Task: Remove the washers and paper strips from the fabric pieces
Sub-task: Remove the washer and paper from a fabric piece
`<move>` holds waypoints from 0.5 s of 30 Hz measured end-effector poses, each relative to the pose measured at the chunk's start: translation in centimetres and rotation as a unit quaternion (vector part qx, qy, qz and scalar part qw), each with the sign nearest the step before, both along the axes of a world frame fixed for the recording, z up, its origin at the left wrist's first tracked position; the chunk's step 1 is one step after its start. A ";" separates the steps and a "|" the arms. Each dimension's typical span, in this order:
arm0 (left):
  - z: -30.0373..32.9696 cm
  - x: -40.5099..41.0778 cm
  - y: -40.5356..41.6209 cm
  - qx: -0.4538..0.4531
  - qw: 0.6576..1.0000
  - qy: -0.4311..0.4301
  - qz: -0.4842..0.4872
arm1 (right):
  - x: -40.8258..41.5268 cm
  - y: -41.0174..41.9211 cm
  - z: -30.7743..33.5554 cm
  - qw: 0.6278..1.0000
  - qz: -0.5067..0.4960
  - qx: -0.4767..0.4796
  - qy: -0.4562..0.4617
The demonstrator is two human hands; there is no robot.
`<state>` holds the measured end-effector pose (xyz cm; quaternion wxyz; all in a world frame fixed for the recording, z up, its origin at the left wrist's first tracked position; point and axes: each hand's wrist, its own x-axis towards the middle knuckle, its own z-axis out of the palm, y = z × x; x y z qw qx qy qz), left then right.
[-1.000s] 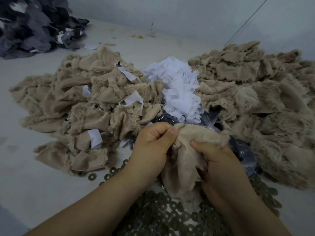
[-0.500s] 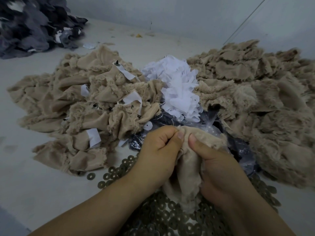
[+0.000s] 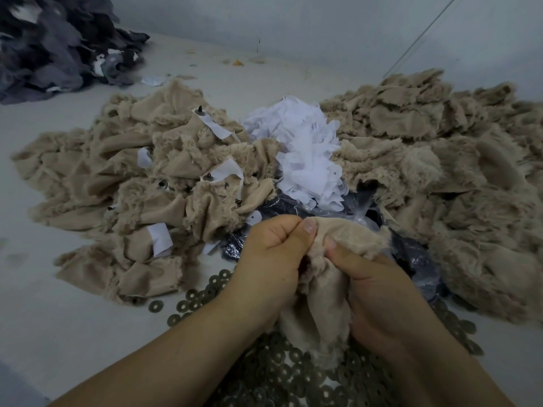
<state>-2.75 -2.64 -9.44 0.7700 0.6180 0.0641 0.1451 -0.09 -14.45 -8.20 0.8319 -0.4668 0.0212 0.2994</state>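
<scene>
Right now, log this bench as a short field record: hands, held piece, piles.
left hand: grips the beige fabric piece
right hand: grips the same piece, thumb on top
washers: loose heap under the hands
paper strips: white heap behind the hands
left beige pile: strips and studs on several pieces
right beige pile: no strips visible
dark fabric pile: far left corner
</scene>
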 end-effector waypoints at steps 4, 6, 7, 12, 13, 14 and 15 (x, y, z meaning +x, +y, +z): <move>0.5 0.0 0.2 0.022 1.000 0.002 -0.009 | 0.1 -0.3 0.2 0.999 0.022 -0.014 -0.030; 0.8 0.1 0.4 0.029 0.999 0.008 -0.017 | 0.0 -0.2 0.1 0.999 0.018 -0.022 -0.033; 0.8 0.2 0.6 0.027 0.999 0.013 -0.020 | -0.1 -0.2 -0.1 0.999 0.011 -0.024 -0.030; 0.9 1.0 1.0 0.004 0.999 0.037 -0.023 | -0.3 0.3 -0.1 0.999 -0.032 -0.003 -0.026; 0.7 1.1 1.1 0.006 0.999 0.035 -0.022 | -0.3 0.3 0.0 0.999 -0.028 0.002 -0.025; 0.5 1.1 1.1 0.011 0.999 0.031 -0.021 | -0.3 0.2 0.0 1.000 -0.017 0.006 -0.021; 0.3 1.1 1.1 0.020 0.999 0.027 -0.021 | -0.2 0.1 0.1 1.000 -0.002 0.007 -0.016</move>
